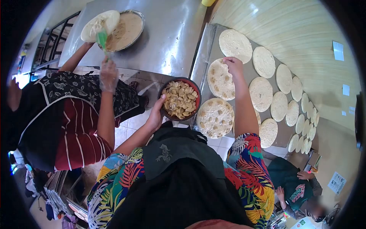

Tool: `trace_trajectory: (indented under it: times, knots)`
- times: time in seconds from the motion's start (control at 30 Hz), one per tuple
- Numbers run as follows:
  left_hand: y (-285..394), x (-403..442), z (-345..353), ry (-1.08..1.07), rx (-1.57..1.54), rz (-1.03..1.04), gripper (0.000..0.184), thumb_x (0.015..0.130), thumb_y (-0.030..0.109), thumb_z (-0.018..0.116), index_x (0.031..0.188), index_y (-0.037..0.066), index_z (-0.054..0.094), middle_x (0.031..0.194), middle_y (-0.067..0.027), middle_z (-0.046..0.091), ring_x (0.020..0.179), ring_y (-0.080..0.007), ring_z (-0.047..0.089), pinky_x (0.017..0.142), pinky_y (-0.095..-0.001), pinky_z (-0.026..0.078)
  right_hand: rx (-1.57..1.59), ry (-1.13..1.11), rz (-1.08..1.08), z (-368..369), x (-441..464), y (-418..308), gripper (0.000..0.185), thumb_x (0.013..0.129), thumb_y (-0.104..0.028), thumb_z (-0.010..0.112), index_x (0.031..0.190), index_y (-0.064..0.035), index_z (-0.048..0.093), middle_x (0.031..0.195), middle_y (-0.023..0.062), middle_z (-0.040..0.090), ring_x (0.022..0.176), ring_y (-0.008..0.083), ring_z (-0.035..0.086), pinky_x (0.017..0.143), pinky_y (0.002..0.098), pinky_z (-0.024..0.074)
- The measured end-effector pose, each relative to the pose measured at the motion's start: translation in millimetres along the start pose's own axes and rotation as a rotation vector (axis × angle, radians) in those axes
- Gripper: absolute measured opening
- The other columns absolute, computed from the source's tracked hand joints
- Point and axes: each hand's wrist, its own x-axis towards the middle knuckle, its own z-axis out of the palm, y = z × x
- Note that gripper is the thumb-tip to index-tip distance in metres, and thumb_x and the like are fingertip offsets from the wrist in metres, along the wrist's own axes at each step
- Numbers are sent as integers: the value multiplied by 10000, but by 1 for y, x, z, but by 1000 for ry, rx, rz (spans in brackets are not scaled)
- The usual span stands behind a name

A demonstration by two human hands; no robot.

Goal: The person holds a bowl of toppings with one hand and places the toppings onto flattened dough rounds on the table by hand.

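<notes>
My left hand [155, 115] grips the rim of a dark bowl [162, 100] with a reddish inside, its thumb over the edge. Sliced mushrooms [179, 100] fill the bowl. Over the far edge of a round pizza base [219, 78], my right hand [233, 64] is closed in a pinch; what the fingers hold is too small to make out. Mushroom slices lie on that base, mostly around its border. Nearer to me, a second pizza base [215, 118] has slices spread across it.
Many plain pizza bases [261, 93] cover the metal table [204, 72] to the right. At left, a co-worker's gloved hand [108, 74] spreads paste with a green spatula [101, 39] over a large basin [142, 28]. Another person [288, 181] is at lower right.
</notes>
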Motion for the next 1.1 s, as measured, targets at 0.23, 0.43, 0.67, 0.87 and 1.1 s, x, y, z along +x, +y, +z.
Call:
trace_trajectory:
  times: [0.23, 0.43, 0.67, 0.87, 1.1]
  knots:
    - [-12, -7, -13, 56, -35, 40, 616, 898, 477, 463, 1282, -3, 411, 1245, -117, 515, 1147, -192, 493, 989, -339, 366, -240, -12, -212, 13, 22, 34, 138, 720, -93, 671, 816, 6, 681, 745, 97, 666, 658, 145, 603, 618, 273, 464]
    - [-25, -2, -32, -5, 8, 24, 620, 889, 483, 478, 1268, -5, 425, 1239, -119, 517, 1151, -190, 489, 989, -335, 365, -571, 116, -208, 20, 21, 34, 181, 721, -166, 667, 877, -78, 688, 809, 85, 646, 732, 224, 623, 671, 333, 483]
    - [-21, -1, -30, 23, 22, 55, 624, 889, 484, 477, 1263, -14, 430, 1230, -120, 527, 1146, -186, 492, 989, -330, 359, -703, 76, -400, 17, 8, 17, 249, 748, -219, 655, 985, -145, 636, 1008, 95, 529, 917, 238, 583, 771, 361, 472]
    - [-23, -5, -32, -23, 32, 32, 625, 894, 482, 468, 1270, -15, 421, 1232, -124, 525, 1147, -190, 492, 987, -330, 364, -953, -130, -486, 20, 17, 13, 150, 758, -177, 620, 901, -138, 635, 975, 82, 554, 872, 277, 595, 752, 382, 475]
    - [-24, -10, -31, -19, 35, 35, 627, 898, 484, 457, 1286, -6, 404, 1256, -128, 504, 1157, -207, 487, 992, -347, 364, -886, -112, -480, 22, 14, 9, 126, 736, -140, 620, 855, -98, 618, 875, 78, 614, 833, 257, 608, 706, 362, 479]
